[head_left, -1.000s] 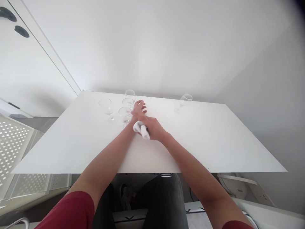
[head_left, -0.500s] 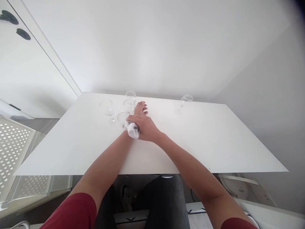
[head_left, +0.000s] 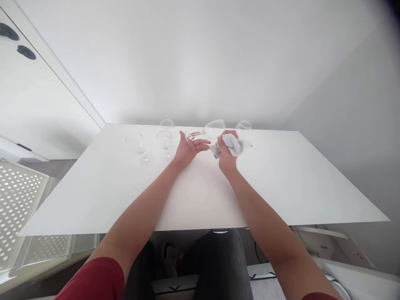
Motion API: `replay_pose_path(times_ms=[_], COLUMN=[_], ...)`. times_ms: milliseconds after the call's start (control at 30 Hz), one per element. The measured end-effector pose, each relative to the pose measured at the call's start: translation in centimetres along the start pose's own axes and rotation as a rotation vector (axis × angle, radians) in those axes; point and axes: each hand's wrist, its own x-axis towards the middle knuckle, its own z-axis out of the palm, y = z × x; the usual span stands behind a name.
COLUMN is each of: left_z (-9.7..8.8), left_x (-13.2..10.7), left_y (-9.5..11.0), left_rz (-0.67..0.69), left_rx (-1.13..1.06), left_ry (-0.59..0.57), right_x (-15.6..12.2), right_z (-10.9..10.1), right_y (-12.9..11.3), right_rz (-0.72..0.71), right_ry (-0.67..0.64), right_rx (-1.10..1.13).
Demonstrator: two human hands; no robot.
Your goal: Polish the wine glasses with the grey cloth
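A clear wine glass [head_left: 213, 128] is tilted on its side above the white table [head_left: 281, 183], its foot pointing left. My right hand [head_left: 226, 156] is closed on a crumpled white cloth [head_left: 234, 145] pressed against the glass bowl. My left hand [head_left: 188, 148] is open, palm up with fingers spread, just under the stem and foot; I cannot tell whether it touches them.
Three more wine glasses stand upright at the table's far left: one [head_left: 136, 143], one [head_left: 164, 140] and one [head_left: 167, 123] behind it. Another glass [head_left: 244, 125] stands behind my right hand. A white perforated panel [head_left: 18, 200] is at the left.
My right hand, with the cloth, has moved right from the group of glasses, taking one glass with it, now tilted. My left hand has turned palm up beside it.
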Motion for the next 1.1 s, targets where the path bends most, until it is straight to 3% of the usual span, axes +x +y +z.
replay_pose_path(times_ms=[67, 167, 267, 333, 500, 600, 667, 733, 867, 933, 1100], left_z=[0.0, -0.2, -0.4, -0.4, 0.1, 0.0, -0.4, -0.7, -0.8, -0.6, -0.5], left_x=[0.2, 0.4, 0.3, 0.1, -0.2, -0.1, 0.0, 0.1, 0.2, 0.1, 0.0], left_y=[0.1, 0.2, 0.0, -0.1, -0.3, -0.4, -0.5, -0.6, -0.8, -0.8, -0.7], left_rz=[0.070, 0.185, 0.221, 0.236, 0.205, 0.239, 0.248, 0.243, 0.213, 0.198, 0.177], left_rx=[-0.028, -0.030, 0.017, 0.064, 0.127, 0.149, 0.162, 0.181, 0.235, 0.233, 0.242], left_ry=[0.060, 0.158, 0.086, 0.026, 0.017, -0.008, 0.005, 0.013, 0.012, 0.019, 0.007], right_x=[0.1, 0.4, 0.8, 0.9, 0.4, 0.8, 1.4, 2.2, 3.1, 3.2, 3.2], right_z=[0.7, 1.6, 2.0, 2.1, 2.2, 1.9, 1.3, 0.4, -1.0, -1.2, -1.1], right_y=[0.9, 1.9, 2.7, 2.9, 2.7, 3.1, 3.8, 4.6, 5.6, 5.6, 5.7], right_rz=[-0.041, -0.009, 0.041, 0.056, 0.103, 0.125, 0.159, 0.197, 0.248, 0.286, 0.402], right_ry=[0.113, 0.113, 0.162, 0.131, -0.115, -0.056, 0.075, 0.159, 0.052, -0.003, -0.024], right_rx=[0.125, 0.286, 0.393, 0.439, 0.407, 0.390, 0.243, -0.099, -0.806, -0.934, -1.003])
